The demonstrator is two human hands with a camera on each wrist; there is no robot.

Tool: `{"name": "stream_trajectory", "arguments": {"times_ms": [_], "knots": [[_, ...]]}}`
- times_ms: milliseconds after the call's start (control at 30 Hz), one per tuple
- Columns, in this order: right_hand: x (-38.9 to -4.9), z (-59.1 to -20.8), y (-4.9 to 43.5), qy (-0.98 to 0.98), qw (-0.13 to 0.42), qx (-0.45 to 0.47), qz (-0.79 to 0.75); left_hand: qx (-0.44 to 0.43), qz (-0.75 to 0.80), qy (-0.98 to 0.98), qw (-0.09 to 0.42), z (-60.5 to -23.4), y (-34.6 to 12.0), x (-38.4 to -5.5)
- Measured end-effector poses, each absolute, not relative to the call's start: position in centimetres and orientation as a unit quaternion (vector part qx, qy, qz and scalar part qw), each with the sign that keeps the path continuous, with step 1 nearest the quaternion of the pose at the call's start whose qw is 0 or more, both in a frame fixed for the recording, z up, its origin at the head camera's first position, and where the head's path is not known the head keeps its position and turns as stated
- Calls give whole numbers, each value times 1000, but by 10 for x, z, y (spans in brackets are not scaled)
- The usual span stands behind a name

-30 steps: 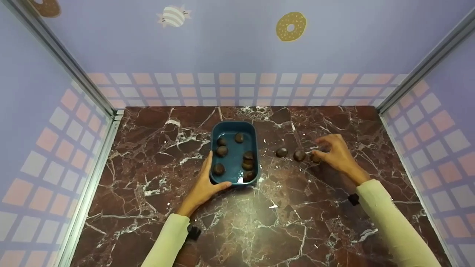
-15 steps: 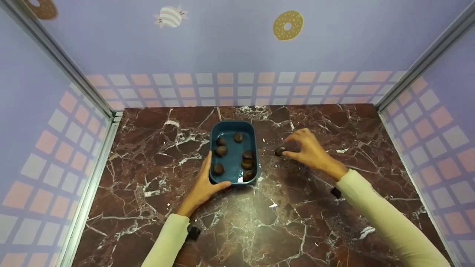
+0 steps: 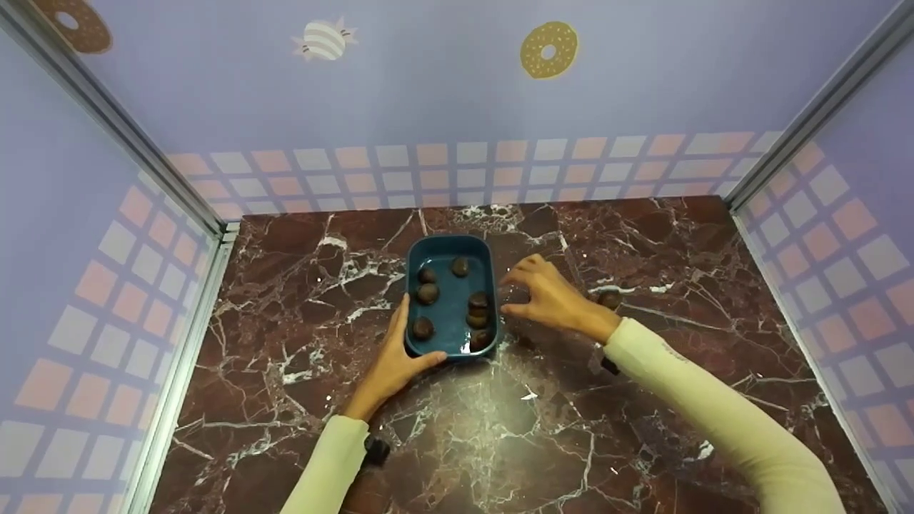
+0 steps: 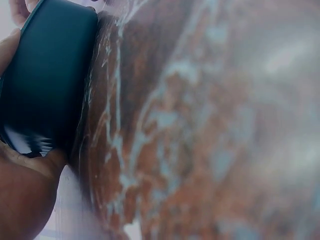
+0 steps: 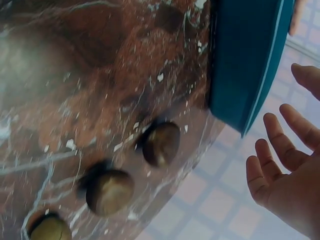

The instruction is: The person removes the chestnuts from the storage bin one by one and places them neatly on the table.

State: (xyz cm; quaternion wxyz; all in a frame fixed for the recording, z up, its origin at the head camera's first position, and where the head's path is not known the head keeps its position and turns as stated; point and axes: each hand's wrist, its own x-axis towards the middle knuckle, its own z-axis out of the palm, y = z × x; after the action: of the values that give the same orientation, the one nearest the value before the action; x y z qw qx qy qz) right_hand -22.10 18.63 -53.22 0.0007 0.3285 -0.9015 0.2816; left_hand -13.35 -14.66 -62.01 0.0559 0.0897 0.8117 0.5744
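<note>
A deep blue rectangular dish (image 3: 450, 247) stands on the table with several rounded brown pieces resembling chestnuts (image 3: 460, 268) inside. My left hand (image 3: 394, 360) holds its near left corner, fingers along the left side and thumb across the near end. The left wrist view shows that thumb (image 4: 52, 162) against the dish's wall. Just right of the dish hovers my right hand (image 3: 548, 296), its fingers spread and holding nothing. Three more chestnut-like pieces (image 5: 161, 144) lie in a row on the table below it; in the head view the hand and wrist cover most of them.
The dark red marbled table (image 3: 285, 285) is glossy, with white veins. Lilac panels with a checked border (image 3: 428, 171) close it off at the back and both sides, with metal rails (image 3: 171, 357) at the corners.
My right hand has swept left over the row of brown pieces to the dish's right side. The three pieces are still on the table. My left hand and the dish have stayed put.
</note>
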Motion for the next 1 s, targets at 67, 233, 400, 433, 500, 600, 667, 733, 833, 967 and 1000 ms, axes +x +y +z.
{"name": "stream_trajectory", "arguments": {"times_ms": [67, 233, 400, 433, 500, 600, 667, 733, 833, 967, 1000], "knots": [[-222, -536, 179, -899, 2, 337, 280, 88, 574, 812, 56, -620, -147, -133], [-226, -543, 165, -896, -5, 346, 280, 90, 574, 812, 50, -622, -147, -134], [-231, -549, 154, -893, -14, 361, 268, 92, 580, 808, 48, -621, -147, -134], [-232, -550, 152, -892, -13, 365, 264, 92, 580, 808, 49, -621, -147, -134], [-234, -552, 149, -892, -8, 375, 253, 91, 579, 808, 51, -620, -146, -134], [-237, -555, 145, -891, -3, 390, 232, 91, 578, 809, 56, -620, -146, -134], [-238, -556, 143, -891, -4, 398, 217, 92, 577, 810, 56, -620, -146, -134], [-238, -556, 141, -890, -11, 407, 205, 93, 577, 810, 55, -621, -147, -134], [-238, -557, 139, -888, -23, 417, 191, 95, 583, 805, 57, -621, -147, -134], [-238, -558, 138, -891, -31, 413, 183, 98, 584, 804, 59, -621, -148, -133], [-239, -557, 137, -894, -29, 410, 179, 97, 583, 805, 58, -622, -149, -133]]}}
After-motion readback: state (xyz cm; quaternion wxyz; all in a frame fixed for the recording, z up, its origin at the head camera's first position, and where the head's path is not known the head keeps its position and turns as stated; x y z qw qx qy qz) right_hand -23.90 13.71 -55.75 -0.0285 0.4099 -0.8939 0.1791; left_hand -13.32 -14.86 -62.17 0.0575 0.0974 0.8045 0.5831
